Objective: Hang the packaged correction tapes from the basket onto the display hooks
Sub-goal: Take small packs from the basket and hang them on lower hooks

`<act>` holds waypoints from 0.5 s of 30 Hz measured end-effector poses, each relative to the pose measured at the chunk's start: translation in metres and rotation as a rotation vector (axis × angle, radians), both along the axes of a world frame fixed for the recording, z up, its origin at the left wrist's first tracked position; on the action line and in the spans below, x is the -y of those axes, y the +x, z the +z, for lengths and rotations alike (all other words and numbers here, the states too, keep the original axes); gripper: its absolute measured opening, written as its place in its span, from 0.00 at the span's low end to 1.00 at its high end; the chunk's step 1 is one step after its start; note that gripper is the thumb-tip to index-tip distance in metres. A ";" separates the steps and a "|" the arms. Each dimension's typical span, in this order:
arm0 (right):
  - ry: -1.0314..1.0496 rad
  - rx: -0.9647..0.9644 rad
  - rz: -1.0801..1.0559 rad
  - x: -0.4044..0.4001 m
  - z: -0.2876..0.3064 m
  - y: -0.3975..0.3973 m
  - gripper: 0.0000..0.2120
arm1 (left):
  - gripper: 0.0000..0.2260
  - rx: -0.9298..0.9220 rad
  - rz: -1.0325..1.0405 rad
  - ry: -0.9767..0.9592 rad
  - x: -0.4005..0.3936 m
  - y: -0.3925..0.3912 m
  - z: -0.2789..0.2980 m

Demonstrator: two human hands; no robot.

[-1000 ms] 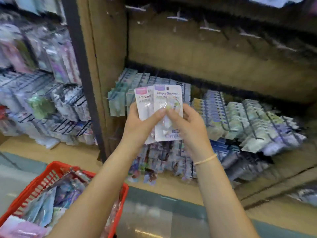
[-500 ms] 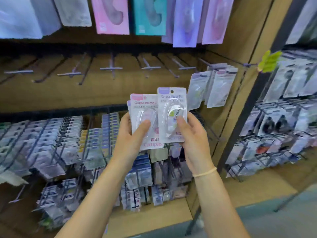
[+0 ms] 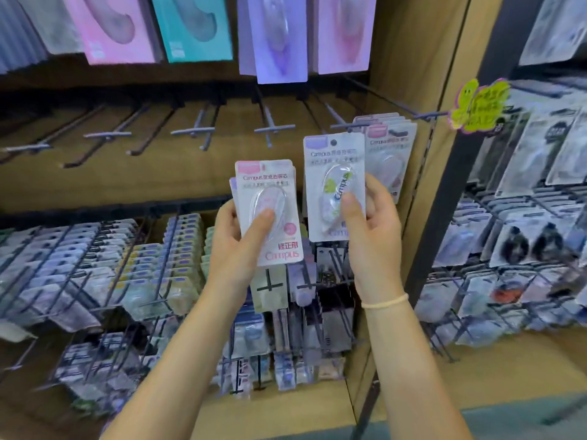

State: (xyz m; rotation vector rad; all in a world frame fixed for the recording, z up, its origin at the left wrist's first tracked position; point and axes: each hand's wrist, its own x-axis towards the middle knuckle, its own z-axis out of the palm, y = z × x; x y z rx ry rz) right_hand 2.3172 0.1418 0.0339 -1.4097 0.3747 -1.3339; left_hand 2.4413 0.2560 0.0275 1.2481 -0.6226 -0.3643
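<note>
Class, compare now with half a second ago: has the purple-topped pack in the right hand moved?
Yes. The purple-topped pack has shifted right and up, away from the pink-topped pack, and now overlaps the hanging packs on the rightmost hook.

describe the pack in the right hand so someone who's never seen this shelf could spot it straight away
Start at the wooden display wall with its row of bare metal hooks. In front of it two hands hold packs up; the right hand pinches the purple-tabbed pack. Unlike the pink-tabbed pack gripped by the left hand, its tape case has green patches, and it sits higher, by the packs already hanging.
</note>
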 end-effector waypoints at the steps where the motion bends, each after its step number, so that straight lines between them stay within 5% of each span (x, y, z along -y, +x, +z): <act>1: 0.004 0.018 0.000 -0.002 0.000 -0.001 0.15 | 0.15 0.003 -0.001 -0.003 0.000 -0.001 0.000; 11: -0.003 -0.146 -0.143 0.014 0.001 0.011 0.10 | 0.27 -0.010 -0.061 -0.051 -0.011 -0.012 0.006; 15: -0.118 -0.286 -0.370 -0.001 -0.019 -0.004 0.09 | 0.34 0.001 -0.041 -0.050 -0.012 -0.017 0.003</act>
